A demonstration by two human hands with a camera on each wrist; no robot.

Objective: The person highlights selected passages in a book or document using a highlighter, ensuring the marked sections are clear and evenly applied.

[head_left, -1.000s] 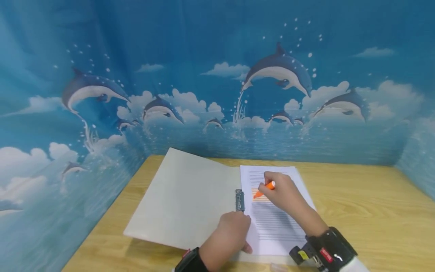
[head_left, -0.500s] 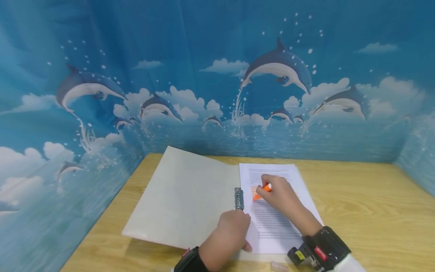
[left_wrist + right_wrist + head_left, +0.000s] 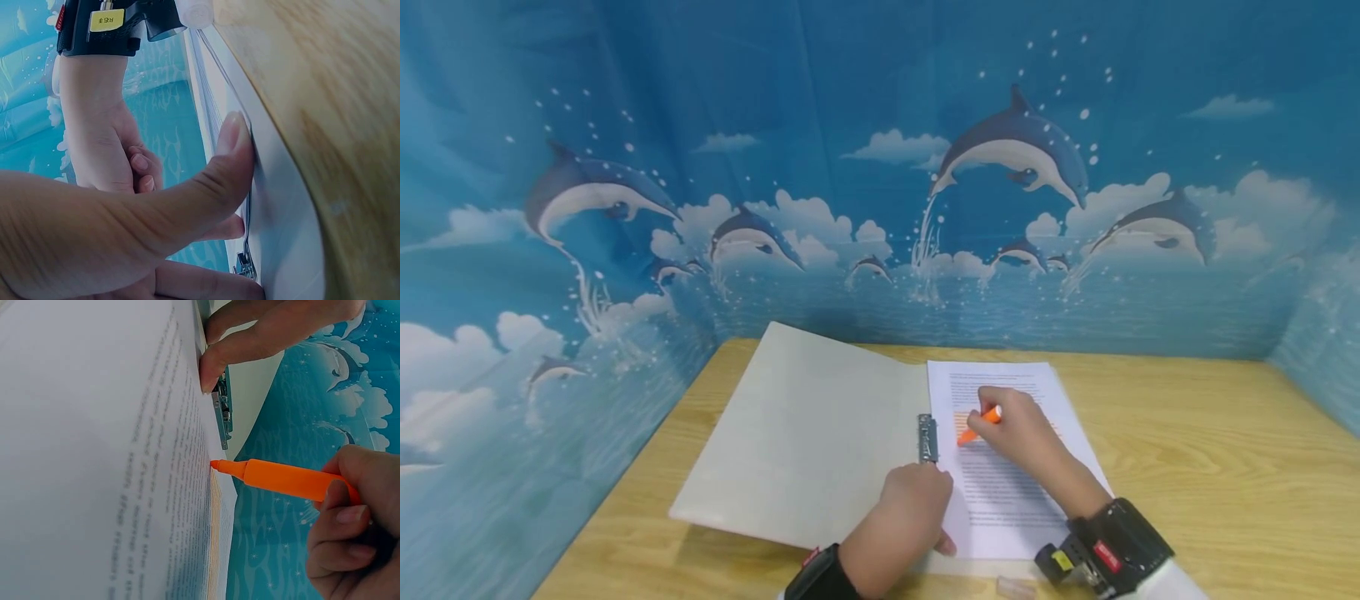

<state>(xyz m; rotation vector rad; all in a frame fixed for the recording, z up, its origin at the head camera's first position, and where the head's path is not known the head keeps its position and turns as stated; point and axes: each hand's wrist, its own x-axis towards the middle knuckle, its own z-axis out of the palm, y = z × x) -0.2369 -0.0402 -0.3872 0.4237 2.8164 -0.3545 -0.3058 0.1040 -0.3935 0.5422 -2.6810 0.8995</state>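
My right hand (image 3: 1015, 425) pinches an orange highlighter (image 3: 981, 428) with its tip at the left margin of a printed sheet (image 3: 1007, 500). Orange strokes cover several lines of text just above that tip. In the right wrist view, the highlighter (image 3: 290, 478) reaches the text edge beside the coloured lines. My left hand (image 3: 910, 508) rests on the sheet's lower left, below the metal clip (image 3: 928, 438) of an open folder (image 3: 812, 442). The left wrist view has its thumb (image 3: 228, 162) and fairly straight fingers pressing on the paper.
A small translucent piece (image 3: 1015, 588) lies by the table's front edge, near the right wrist camera (image 3: 1056, 562). The folder's cover spreads left, partly raised off the wooden table (image 3: 1210, 442). Behind stands a blue dolphin-print curtain (image 3: 865, 167).
The highlighter tip has shifted slightly down the left margin, with the right hand moving a little down and left. My left hand has stayed in place on the sheet.
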